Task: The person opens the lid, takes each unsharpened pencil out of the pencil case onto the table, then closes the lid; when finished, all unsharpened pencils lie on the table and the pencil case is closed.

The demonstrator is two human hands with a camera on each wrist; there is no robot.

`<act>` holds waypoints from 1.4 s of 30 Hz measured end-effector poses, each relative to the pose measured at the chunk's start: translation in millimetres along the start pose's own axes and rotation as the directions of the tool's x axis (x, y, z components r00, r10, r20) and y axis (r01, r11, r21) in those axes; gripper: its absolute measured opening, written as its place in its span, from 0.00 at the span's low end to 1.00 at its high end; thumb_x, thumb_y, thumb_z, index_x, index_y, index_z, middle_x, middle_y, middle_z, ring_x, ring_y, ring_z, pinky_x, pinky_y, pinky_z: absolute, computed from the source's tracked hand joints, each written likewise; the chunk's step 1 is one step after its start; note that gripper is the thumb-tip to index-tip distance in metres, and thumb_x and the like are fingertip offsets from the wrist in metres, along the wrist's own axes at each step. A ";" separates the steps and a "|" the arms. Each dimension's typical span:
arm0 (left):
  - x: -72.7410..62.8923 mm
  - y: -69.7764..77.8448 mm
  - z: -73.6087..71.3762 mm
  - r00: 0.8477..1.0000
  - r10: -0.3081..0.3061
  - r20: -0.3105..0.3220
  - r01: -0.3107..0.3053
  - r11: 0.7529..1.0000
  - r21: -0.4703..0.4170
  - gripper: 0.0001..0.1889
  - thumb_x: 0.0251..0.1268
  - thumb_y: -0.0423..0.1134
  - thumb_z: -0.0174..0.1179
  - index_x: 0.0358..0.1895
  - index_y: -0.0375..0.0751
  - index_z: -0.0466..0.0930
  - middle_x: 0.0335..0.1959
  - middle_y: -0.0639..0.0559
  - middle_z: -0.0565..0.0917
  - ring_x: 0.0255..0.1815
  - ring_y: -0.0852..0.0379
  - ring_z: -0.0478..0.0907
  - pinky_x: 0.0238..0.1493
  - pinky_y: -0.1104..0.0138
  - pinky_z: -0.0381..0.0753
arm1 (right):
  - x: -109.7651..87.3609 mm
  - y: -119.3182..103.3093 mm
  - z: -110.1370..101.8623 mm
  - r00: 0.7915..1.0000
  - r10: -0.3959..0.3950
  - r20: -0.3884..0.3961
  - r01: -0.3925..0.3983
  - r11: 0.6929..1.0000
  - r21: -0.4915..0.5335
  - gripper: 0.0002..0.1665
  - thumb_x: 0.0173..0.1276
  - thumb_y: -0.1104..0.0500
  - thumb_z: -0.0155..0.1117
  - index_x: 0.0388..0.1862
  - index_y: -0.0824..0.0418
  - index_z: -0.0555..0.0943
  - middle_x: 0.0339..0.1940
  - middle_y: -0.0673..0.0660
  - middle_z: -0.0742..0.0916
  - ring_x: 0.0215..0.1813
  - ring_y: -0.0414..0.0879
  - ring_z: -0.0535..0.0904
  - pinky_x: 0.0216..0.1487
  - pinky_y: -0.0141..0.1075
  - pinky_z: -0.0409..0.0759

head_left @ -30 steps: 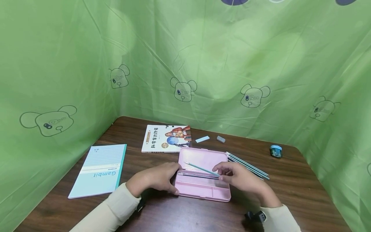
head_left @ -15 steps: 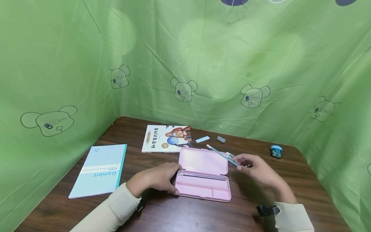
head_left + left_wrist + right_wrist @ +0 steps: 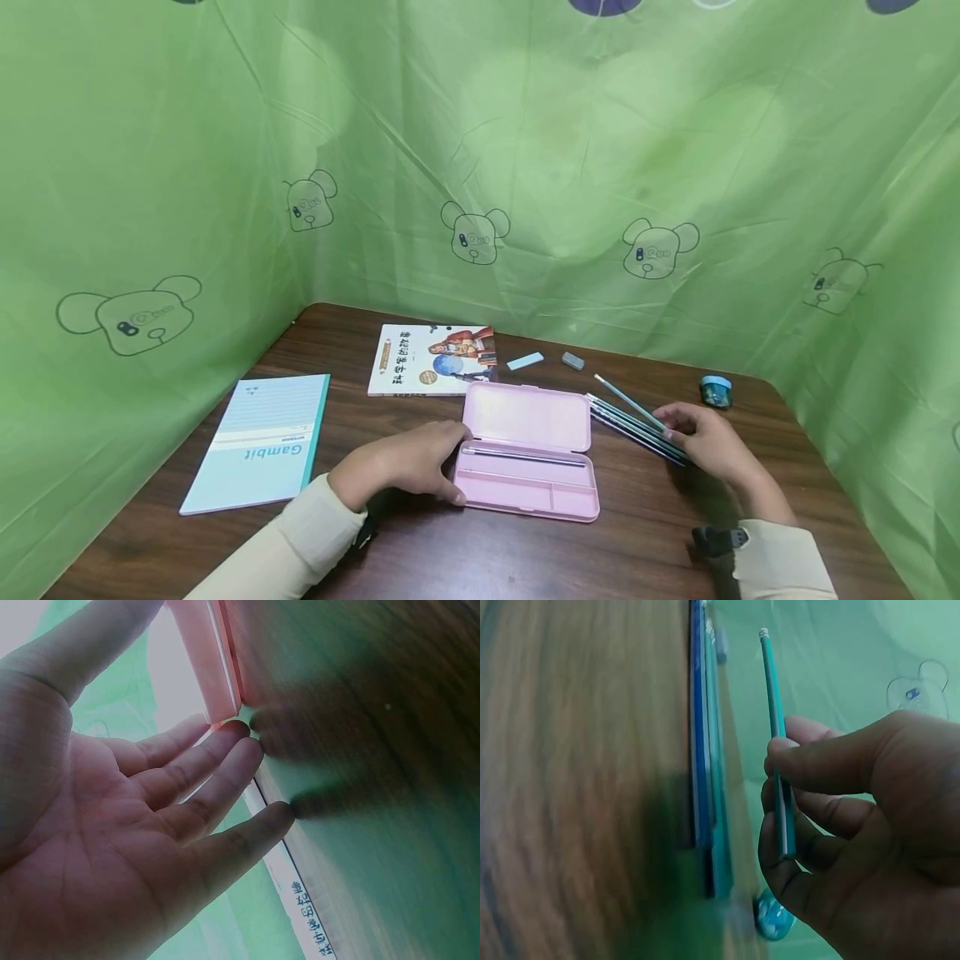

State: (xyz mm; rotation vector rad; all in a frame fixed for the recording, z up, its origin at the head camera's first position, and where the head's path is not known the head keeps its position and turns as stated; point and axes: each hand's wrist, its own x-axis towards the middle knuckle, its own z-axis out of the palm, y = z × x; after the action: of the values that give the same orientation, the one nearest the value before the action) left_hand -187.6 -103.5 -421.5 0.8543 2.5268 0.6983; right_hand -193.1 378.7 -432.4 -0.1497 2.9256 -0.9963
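My right hand pinches a green pencil between thumb and fingers, above a bundle of several pencils on the table. In the right wrist view the held pencil points eraser end up, apart from the bundle. A pink pencil case lies with its lid back; a dark pencil sits in its long upper compartment. My left hand rests at the case's left side, thumb by the near corner. The left wrist view shows its fingers extended, some touching the case.
A notebook lies on the left and a picture book behind the case. Farther back are a light blue eraser and a small grey block. A blue-lidded jar-shaped item stands at the back right.
My right hand has lifted the green pencil away from over the case and carried it right to the bundle. The dark pencil stays in the case. My left hand has hardly moved.
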 end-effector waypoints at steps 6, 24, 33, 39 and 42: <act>2.8 -10.2 5.9 0.999 0.042 -0.010 -0.042 0.999 0.014 0.42 0.61 0.54 0.85 0.71 0.35 0.76 0.64 0.43 0.83 0.67 0.49 0.80 0.75 0.50 0.79 | 1.6 18.7 -0.1 1.000 -0.018 -0.009 0.017 0.991 -0.131 0.13 0.79 0.70 0.67 0.58 0.64 0.88 0.46 0.58 0.92 0.50 0.53 0.86 0.47 0.46 0.83; 0.3 0.7 3.0 1.000 -0.010 -0.005 0.010 1.000 0.011 0.42 0.59 0.49 0.87 0.72 0.35 0.77 0.66 0.44 0.84 0.69 0.49 0.80 0.77 0.48 0.78 | 0.2 34.9 -3.2 0.997 0.003 -0.082 -0.017 0.984 -0.177 0.12 0.78 0.69 0.67 0.56 0.64 0.89 0.49 0.64 0.93 0.50 0.55 0.88 0.45 0.45 0.82; -1.1 2.3 2.2 1.000 -0.010 -0.003 0.010 1.000 0.001 0.43 0.59 0.50 0.87 0.72 0.35 0.76 0.67 0.44 0.83 0.69 0.49 0.79 0.78 0.48 0.78 | 1.5 33.5 1.7 0.999 -0.005 -0.053 -0.003 0.989 -0.150 0.11 0.77 0.70 0.67 0.55 0.64 0.89 0.46 0.61 0.93 0.47 0.50 0.86 0.44 0.42 0.81; -0.1 0.6 2.8 1.000 -0.012 0.005 0.012 1.000 -0.007 0.43 0.59 0.49 0.86 0.73 0.34 0.76 0.67 0.44 0.83 0.69 0.50 0.78 0.79 0.48 0.77 | -0.2 31.7 0.6 0.999 0.009 -0.043 -0.014 0.990 -0.138 0.12 0.77 0.71 0.66 0.55 0.65 0.88 0.42 0.59 0.91 0.44 0.47 0.84 0.42 0.38 0.80; -0.3 0.8 2.4 1.000 -0.010 0.006 0.010 1.000 -0.006 0.43 0.59 0.50 0.86 0.73 0.35 0.76 0.67 0.44 0.83 0.68 0.50 0.78 0.79 0.48 0.77 | -0.5 31.2 0.5 0.999 0.013 -0.036 -0.018 0.990 -0.138 0.12 0.78 0.71 0.65 0.56 0.65 0.88 0.41 0.58 0.90 0.44 0.48 0.83 0.43 0.40 0.79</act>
State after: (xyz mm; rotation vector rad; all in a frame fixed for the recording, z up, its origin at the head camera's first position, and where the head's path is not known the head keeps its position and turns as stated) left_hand -185.8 -102.4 -422.9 0.8393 2.5207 0.6992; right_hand -195.0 403.1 -451.9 -0.1156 3.0219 -0.8018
